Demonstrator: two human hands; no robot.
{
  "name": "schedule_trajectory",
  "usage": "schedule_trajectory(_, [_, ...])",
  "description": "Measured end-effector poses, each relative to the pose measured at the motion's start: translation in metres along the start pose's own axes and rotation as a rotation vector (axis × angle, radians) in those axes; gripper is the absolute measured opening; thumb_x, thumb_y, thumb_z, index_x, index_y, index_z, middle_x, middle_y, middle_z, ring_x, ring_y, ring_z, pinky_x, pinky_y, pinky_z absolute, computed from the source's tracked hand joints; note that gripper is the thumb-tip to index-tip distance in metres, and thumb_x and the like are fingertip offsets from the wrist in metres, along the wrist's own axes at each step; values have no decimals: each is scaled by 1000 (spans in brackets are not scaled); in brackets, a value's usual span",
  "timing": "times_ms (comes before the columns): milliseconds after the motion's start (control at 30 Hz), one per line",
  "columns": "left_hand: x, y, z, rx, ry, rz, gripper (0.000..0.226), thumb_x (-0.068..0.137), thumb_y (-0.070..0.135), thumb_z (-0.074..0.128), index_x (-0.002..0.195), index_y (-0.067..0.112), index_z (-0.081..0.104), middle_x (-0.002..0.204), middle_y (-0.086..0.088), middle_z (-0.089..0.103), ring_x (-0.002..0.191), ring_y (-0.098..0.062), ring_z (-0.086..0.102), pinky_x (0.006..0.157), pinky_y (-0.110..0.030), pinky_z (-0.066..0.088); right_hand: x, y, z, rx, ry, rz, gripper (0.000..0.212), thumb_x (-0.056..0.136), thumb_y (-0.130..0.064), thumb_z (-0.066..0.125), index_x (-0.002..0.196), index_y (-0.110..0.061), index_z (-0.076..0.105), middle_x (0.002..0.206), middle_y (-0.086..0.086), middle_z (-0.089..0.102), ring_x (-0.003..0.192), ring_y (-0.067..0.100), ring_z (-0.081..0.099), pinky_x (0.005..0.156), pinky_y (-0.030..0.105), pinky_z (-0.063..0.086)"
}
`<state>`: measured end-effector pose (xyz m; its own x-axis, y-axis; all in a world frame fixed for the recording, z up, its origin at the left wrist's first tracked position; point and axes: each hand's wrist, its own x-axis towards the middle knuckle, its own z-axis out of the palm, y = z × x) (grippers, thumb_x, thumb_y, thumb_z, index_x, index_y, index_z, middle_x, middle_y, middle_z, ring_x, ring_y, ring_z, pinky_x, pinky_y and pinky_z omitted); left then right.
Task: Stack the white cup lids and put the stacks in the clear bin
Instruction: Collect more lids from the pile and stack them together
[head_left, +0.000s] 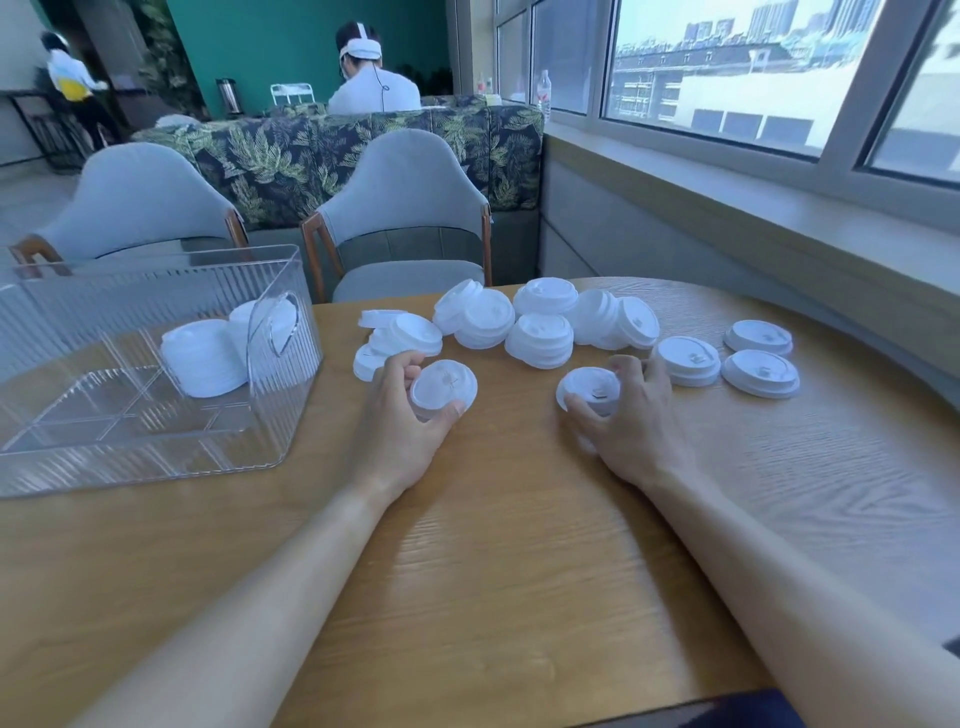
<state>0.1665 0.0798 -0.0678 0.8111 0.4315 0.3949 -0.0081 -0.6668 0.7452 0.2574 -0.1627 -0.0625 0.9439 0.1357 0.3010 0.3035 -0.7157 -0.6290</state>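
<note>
Wood table (519, 545), 2 grey chairs (405, 208) behind it, leaf-print sofa (291, 156), seated person (371, 85), water bottle (543, 93) by window (737, 67).

White lids (540, 332) beside clear bin (156, 457)

left hand (402, 415) fingers curled, right hand (631, 415) likewise

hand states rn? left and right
Left hand: grips a white lid.
Right hand: grips another white lid.
</note>
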Motion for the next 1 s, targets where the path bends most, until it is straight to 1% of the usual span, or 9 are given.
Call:
schedule_trajectory(100, [-9,1,-2,-30,3,-4,70,83,38,83,141,27,46,132,5,52,121,-8,52,102,-30,47,-11,-3,-1,-8,-16,-22,64,86,-57,67,134,-20,47,128,2,41,125,22,43,97,37,43])
schedule_trajectory(233, [-20,3,-6,-53,-29,8,73,82,37,84,142,28,44,131,6,52,120,-8,52,104,-33,47,-28,-9,-2,-12,-81,-47,63,84,-64,62,134,-28,45,126,-6,38,121,17,46,91,41,47])
schedule_trajectory(333, [-25,4,-8,-41,-41,9,77,79,35,86,143,29,43,125,9,51,118,-9,51,102,-36,49,-42,-13,-3,-6,-123,-77,68,83,-69,58,137,-32,41,131,-7,40,126,15,41,96,42,46])
schedule_trajectory(400, [-27,5,-8,-36,-45,2,79,77,35,86,143,29,43,122,11,51,117,-9,51,101,-37,50,-51,-15,-3,-7,-131,-121,69,82,-70,57,138,-32,41,129,-7,42,127,15,39,100,41,44])
schedule_trajectory(600, [-35,8,-11,6,-93,14,78,78,32,83,144,25,43,114,14,52,117,-10,46,101,-32,45,-70,-21,-4,-24,-165,-201,71,82,-68,56,140,-30,40,129,-9,42,129,11,34,105,38,42])
schedule_trajectory(733, [-40,5,-12,41,-130,37,80,76,39,83,144,29,41,117,15,53,119,-10,43,103,-31,43,-76,-21,-4,-30,-176,-229,68,82,-68,59,137,-34,39,125,-12,43,126,9,38,100,36,44])
schedule_trajectory(900, [-43,9,-13,71,-162,61,78,79,42,78,146,32,40,121,15,53,123,-8,39,108,-32,38,-76,-21,-6,-32,-187,-237,71,80,-71,61,137,-34,38,120,-12,42,124,9,38,101,36,44])
schedule_trajectory(933, [-43,10,-13,82,-175,60,78,79,44,76,147,33,39,122,15,53,123,-7,38,108,-33,38,-76,-21,-6,-33,-192,-235,72,79,-72,61,137,-34,38,120,-12,42,124,9,37,101,36,44])
schedule_trajectory(1000, [-44,12,-15,94,-199,54,83,74,54,69,148,35,37,125,15,52,123,-8,38,108,-35,38,-76,-22,-6,-30,-201,-230,75,78,-75,60,137,-35,38,122,-13,41,124,8,37,101,36,44])
